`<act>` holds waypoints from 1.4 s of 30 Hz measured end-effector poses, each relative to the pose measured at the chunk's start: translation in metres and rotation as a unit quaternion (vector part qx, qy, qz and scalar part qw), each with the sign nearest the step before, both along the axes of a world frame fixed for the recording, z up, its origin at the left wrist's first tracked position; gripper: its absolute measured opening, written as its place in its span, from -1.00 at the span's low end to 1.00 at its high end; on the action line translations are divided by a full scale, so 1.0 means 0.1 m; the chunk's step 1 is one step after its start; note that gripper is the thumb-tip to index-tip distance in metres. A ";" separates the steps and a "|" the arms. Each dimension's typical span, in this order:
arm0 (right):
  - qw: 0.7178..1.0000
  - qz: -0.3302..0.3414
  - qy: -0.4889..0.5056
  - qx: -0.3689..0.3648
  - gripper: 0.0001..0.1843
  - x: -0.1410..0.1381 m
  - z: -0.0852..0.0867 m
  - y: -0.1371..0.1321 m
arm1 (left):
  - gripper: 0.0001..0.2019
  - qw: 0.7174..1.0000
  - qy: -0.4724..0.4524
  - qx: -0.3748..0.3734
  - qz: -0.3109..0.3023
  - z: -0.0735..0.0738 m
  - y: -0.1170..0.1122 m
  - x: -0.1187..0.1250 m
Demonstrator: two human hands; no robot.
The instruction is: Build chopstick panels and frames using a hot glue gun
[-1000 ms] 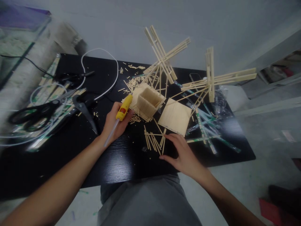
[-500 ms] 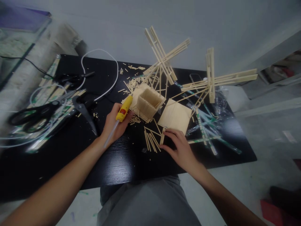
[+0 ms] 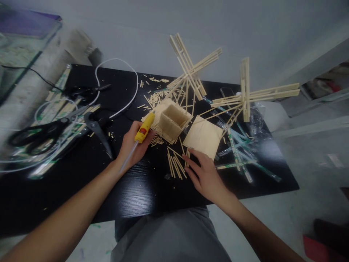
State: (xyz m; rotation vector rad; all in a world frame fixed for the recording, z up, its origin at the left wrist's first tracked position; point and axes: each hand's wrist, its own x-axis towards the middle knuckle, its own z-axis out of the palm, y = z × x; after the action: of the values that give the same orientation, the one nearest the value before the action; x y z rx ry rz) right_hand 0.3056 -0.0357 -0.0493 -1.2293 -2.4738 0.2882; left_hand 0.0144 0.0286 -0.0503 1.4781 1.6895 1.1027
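Note:
My left hand (image 3: 132, 143) is closed around a yellow hot glue gun (image 3: 144, 127), its nozzle toward the open-topped wooden stick box (image 3: 176, 118). A clear glue stick (image 3: 127, 158) runs out of the gun's back over my wrist. The fingers of my right hand (image 3: 203, 169) are curled onto a small group of short wooden sticks (image 3: 187, 157), just below a square wooden panel (image 3: 204, 134). Left of those fingers, several loose short sticks (image 3: 176, 163) lie fanned out on the black table (image 3: 160, 193).
Two stick-built crosses on thin legs, one behind the box (image 3: 188, 69) and one at the right (image 3: 245, 94), rise above the table. Black scissors (image 3: 40, 134), pliers-like cutters (image 3: 95, 127) and a white cable (image 3: 136, 78) lie left. Plastic wrappers (image 3: 245, 153) lie right.
The fingers of my right hand have shifted slightly on the short sticks, the index finger now reaching farther left. My left hand keeps the glue gun in nearly the same place.

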 end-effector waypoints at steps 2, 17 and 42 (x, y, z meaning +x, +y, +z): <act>1.000 0.014 -0.001 0.004 -0.54 0.01 -0.01 -0.01 | -0.66 1.000 -0.001 0.000 -0.003 0.00 0.00 0.00; 0.991 0.040 0.125 0.000 -0.54 0.03 -0.03 -0.10 | -0.68 1.000 0.002 0.004 -0.006 0.00 -0.01 -0.01; 0.981 0.145 0.118 -0.043 -0.63 -0.01 0.07 -0.14 | -0.71 1.000 0.010 -0.010 0.001 0.05 -0.01 0.00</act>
State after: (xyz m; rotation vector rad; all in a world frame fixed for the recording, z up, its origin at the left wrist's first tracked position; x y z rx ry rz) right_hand 0.3045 -0.0496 -0.0419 -0.8076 -2.4458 0.5873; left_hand 0.0148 0.0274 -0.0449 1.4791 1.7109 1.0737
